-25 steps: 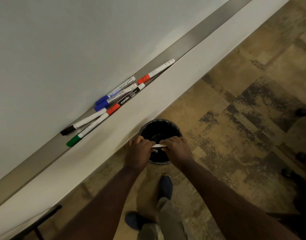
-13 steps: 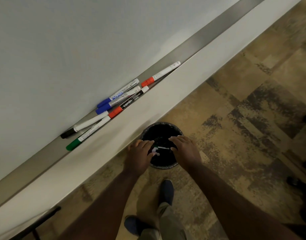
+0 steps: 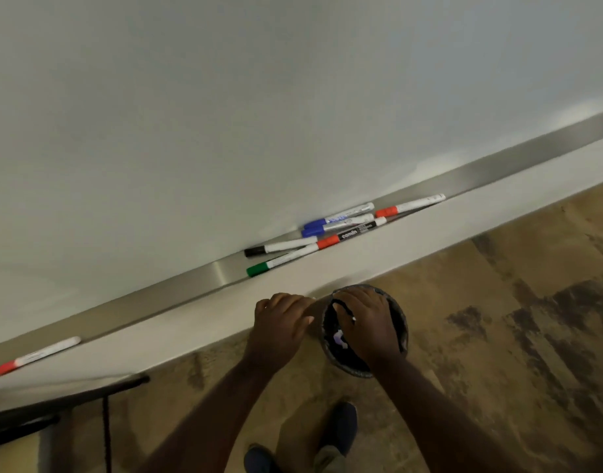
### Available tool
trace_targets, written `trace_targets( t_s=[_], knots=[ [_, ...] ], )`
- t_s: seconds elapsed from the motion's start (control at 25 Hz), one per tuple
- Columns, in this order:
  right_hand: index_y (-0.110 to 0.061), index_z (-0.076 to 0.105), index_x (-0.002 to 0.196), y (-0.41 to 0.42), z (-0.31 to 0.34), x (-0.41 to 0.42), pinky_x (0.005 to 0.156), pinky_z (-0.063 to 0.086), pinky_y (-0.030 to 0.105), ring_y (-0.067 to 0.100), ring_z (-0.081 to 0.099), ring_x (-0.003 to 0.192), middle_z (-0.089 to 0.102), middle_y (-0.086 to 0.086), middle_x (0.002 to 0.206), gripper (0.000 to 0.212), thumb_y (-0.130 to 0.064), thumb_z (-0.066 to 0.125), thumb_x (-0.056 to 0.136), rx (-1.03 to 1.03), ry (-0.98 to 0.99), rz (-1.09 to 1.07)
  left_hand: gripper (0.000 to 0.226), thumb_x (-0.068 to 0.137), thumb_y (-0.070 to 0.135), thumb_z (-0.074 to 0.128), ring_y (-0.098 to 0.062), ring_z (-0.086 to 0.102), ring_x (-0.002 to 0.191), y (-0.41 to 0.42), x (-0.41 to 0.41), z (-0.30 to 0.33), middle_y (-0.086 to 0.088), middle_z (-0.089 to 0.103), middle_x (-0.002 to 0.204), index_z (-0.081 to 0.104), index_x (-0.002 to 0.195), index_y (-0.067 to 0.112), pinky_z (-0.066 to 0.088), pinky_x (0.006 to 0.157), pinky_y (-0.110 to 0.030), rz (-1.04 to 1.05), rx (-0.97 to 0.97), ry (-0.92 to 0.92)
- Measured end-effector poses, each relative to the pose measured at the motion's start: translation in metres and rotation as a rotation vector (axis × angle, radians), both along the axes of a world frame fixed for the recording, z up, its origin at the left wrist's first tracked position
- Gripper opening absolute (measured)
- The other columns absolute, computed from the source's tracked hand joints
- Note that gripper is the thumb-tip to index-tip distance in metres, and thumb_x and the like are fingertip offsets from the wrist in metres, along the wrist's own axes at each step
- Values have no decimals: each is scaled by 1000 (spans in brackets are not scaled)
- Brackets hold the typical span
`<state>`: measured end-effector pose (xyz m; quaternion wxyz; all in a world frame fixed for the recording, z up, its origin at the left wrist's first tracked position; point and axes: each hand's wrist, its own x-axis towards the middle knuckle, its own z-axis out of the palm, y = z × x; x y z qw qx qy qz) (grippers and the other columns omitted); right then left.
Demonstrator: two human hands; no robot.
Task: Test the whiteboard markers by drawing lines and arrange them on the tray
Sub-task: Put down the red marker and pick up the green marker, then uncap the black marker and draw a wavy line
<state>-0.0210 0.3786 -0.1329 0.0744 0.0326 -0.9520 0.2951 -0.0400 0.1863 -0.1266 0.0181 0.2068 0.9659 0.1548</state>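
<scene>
Several markers lie on the steel tray (image 3: 191,285) under the whiteboard (image 3: 225,114): two blue-capped markers (image 3: 337,222), a red-banded marker with a black label (image 3: 353,234), a red-capped marker (image 3: 409,206), a black-capped marker (image 3: 279,247) and a green-capped marker (image 3: 279,262). Another red-capped marker (image 3: 37,356) lies far to the left. My left hand (image 3: 281,324) hovers beside a black waste bin (image 3: 401,322) on the floor, fingers loosely curled and holding nothing. My right hand (image 3: 368,324) is over the bin's mouth with nothing in it. A pale marker piece (image 3: 339,337) shows inside the bin.
A white ledge (image 3: 327,268) runs below the tray. The floor (image 3: 497,319) is patterned brown. A dark chair or stand frame (image 3: 54,407) sits at the lower left. My shoes (image 3: 341,425) are below the bin.
Both hands held a marker over the bin, then let it go; it dropped into the bin. The view has swung left, bringing a far-left red-capped marker into sight.
</scene>
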Motion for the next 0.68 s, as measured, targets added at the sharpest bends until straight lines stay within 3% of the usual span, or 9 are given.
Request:
trace_targets(
  t_s=[0.08, 0.24, 0.36, 0.56, 0.68],
  knots=[
    [-13, 70, 104, -17, 20, -13, 88, 49, 40, 24, 65, 98, 71, 5, 104, 30, -30, 50, 91, -12, 80, 39, 34, 95, 40, 38, -15, 57, 105, -15, 0, 12, 9, 64, 113, 60, 119, 28, 37, 87, -33, 39, 31, 50],
    [-15, 69, 107, -42, 49, -43, 90, 41, 35, 23, 63, 102, 71, 4, 107, 20, -21, 66, 89, -5, 181, 69, 32, 95, 40, 44, -13, 55, 107, -36, -9, 34, 9, 65, 114, 60, 120, 29, 35, 87, -31, 154, 66, 149],
    [-16, 69, 106, -52, 58, -70, 89, 41, 37, 23, 61, 102, 70, 3, 105, 20, -21, 67, 87, 79, 234, 85, 32, 95, 39, 43, -14, 59, 101, -43, -26, 51, 9, 68, 108, 64, 115, 26, 30, 83, -27, 217, 44, 244],
    [-16, 72, 94, -67, 73, -102, 81, 33, 35, 25, 59, 95, 70, 0, 96, 14, -19, 75, 80, 227, 260, 131, 30, 95, 35, 41, -17, 57, 94, -50, -50, 64, 11, 68, 106, 65, 113, 27, 34, 74, -31, 311, -2, 284],
    [-15, 73, 85, -73, 78, -109, 78, 41, 36, 25, 59, 89, 70, 0, 89, 12, -17, 79, 74, 293, 197, 178, 31, 95, 35, 39, -18, 55, 92, -49, -59, 64, 11, 67, 106, 65, 110, 28, 33, 71, -31, 351, -32, 255]
  ],
)
